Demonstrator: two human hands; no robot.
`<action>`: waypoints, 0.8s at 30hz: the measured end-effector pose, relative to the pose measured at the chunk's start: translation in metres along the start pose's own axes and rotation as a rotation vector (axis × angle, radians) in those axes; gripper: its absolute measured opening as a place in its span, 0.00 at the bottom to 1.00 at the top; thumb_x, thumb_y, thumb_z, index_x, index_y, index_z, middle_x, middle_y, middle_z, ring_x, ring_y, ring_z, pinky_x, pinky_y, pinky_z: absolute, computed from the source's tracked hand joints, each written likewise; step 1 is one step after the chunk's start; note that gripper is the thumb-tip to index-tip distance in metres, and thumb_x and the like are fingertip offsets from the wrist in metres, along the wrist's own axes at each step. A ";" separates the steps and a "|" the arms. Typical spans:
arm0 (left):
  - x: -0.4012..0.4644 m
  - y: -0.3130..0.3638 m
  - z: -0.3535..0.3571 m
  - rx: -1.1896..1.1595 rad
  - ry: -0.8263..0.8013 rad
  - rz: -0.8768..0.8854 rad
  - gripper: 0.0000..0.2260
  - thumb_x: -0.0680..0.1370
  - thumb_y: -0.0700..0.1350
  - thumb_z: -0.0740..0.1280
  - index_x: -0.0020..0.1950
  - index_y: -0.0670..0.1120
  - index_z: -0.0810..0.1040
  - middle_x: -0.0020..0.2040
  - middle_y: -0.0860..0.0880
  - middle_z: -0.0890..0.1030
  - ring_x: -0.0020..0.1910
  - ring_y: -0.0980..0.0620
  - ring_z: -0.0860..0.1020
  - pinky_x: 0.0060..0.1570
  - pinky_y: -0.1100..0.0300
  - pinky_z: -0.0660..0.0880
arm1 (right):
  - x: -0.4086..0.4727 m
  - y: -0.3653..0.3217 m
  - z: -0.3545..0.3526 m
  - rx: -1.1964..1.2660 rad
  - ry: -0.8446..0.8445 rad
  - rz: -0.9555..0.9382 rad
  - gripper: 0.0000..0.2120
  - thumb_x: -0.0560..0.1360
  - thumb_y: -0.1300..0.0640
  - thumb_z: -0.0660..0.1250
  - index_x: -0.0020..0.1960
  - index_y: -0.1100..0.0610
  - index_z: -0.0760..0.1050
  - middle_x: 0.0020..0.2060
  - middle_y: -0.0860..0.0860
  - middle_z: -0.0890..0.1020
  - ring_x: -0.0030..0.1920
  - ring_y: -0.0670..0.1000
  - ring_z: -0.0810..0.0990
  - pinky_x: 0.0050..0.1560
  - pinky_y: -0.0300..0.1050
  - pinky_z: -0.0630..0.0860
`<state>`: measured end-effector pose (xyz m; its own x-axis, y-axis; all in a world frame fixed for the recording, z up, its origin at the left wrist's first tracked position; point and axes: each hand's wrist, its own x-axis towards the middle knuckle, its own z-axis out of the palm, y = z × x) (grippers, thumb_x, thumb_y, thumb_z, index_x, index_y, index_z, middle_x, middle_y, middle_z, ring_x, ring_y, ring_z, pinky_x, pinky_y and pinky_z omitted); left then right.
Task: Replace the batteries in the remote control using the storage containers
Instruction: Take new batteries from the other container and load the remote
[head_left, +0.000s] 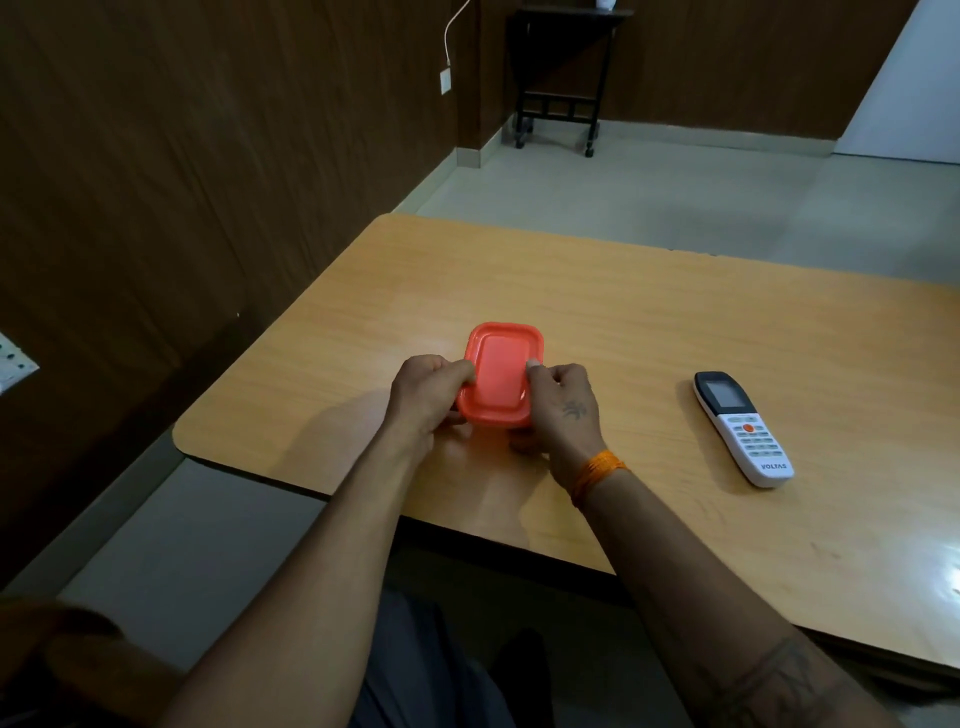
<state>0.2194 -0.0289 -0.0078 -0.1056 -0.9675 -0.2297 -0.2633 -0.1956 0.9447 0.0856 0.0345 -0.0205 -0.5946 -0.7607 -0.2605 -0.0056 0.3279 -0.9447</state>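
Note:
A small orange storage container (501, 371) with its lid on rests on the wooden table (623, 312), near the front left. My left hand (426, 397) grips its left side, thumb on the lid rim. On the right side my right hand (558, 410) holds it too, thumb at the lid edge. What is inside the container is hidden. A white and black remote control (740, 428) lies face up to the right, apart from both hands.
The table's left edge and rounded corner (182, 436) are close to my left hand. A dark wood-panel wall runs along the left. A black wheeled stand (563, 78) is far back on the floor.

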 end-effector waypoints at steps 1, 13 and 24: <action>-0.001 0.000 0.001 -0.034 -0.014 -0.011 0.06 0.71 0.43 0.69 0.37 0.43 0.75 0.31 0.43 0.75 0.30 0.43 0.77 0.26 0.58 0.75 | 0.002 -0.003 0.003 -0.025 -0.001 -0.012 0.21 0.81 0.37 0.59 0.57 0.56 0.71 0.47 0.55 0.81 0.42 0.58 0.84 0.35 0.55 0.84; -0.004 0.000 0.019 0.065 0.125 0.016 0.29 0.82 0.69 0.55 0.41 0.46 0.79 0.46 0.42 0.84 0.48 0.40 0.83 0.56 0.41 0.81 | 0.012 0.009 0.019 -0.153 0.019 -0.312 0.28 0.82 0.35 0.58 0.33 0.54 0.68 0.30 0.50 0.73 0.32 0.53 0.70 0.35 0.47 0.66; -0.007 -0.001 0.016 0.077 -0.001 0.107 0.34 0.79 0.70 0.56 0.48 0.39 0.82 0.45 0.42 0.85 0.46 0.41 0.84 0.47 0.46 0.81 | 0.024 -0.019 -0.004 -0.238 -0.010 -0.372 0.33 0.80 0.28 0.53 0.31 0.53 0.66 0.28 0.52 0.74 0.31 0.56 0.74 0.35 0.57 0.72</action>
<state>0.2054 -0.0189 -0.0111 -0.1378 -0.9821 -0.1287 -0.3229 -0.0783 0.9432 0.0683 0.0124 -0.0079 -0.5089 -0.8566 0.0851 -0.4036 0.1501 -0.9025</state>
